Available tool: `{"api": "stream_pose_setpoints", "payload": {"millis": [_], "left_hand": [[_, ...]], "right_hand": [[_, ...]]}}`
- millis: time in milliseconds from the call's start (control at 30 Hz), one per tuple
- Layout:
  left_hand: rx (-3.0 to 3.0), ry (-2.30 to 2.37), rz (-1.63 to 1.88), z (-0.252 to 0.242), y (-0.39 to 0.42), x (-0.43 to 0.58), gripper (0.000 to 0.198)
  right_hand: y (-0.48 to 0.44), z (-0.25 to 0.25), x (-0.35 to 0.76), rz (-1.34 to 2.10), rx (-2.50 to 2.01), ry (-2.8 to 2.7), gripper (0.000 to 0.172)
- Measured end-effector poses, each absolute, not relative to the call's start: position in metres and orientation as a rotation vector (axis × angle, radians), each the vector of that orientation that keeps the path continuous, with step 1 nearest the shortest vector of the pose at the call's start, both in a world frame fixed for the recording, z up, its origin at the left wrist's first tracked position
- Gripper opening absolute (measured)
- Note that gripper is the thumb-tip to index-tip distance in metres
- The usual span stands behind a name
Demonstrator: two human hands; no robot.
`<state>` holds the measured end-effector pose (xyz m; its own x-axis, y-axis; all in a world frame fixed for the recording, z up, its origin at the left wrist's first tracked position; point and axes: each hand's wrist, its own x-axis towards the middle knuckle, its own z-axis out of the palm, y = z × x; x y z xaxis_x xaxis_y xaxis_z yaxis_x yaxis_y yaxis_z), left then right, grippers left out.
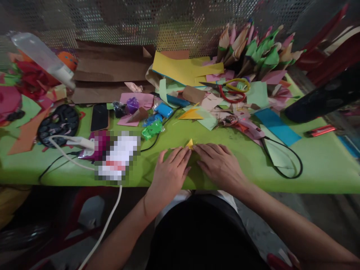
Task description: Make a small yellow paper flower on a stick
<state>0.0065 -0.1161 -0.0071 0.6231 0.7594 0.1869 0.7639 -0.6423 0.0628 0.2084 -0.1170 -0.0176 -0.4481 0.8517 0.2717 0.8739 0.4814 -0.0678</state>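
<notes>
A small folded piece of yellow paper [190,143] lies on the green tabletop [180,180], near the front edge. My left hand [170,172] comes from the left, its fingertips pressed on the paper. From the right, my right hand [221,163] meets it there, fingers together and fingertips on the paper's other side. Most of the paper is hidden under the fingers. Just beyond lie orange-yellow folded paper pieces [191,113] and a green lump in clear wrap [152,129]. A pink glue gun [247,125] with a black cord rests to the right.
Scissors [234,89] and paper scraps lie at the back, beside brown paper [109,63]. Paper-wrapped bundles [261,52] stand back right. A blurred phone [119,155], cables and a black round tray [58,125] are left. A dark bottle [317,97] lies right.
</notes>
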Motion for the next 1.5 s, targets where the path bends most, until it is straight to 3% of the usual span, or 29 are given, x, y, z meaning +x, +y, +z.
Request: {"api": "stream_pose_setpoints", "payload": {"millis": [700, 1500], "left_hand": [[-2.859, -1.357, -0.268, -0.001, -0.092, 0.009, 0.047], [-2.809, -1.312, -0.263, -0.010, -0.060, 0.016, 0.045]], "right_hand": [[-0.114, -0.020, 0.210, -0.004, -1.511, -2.364, 0.041], [-0.084, -0.015, 0.204, -0.137, -1.584, -2.473, 0.038]]}}
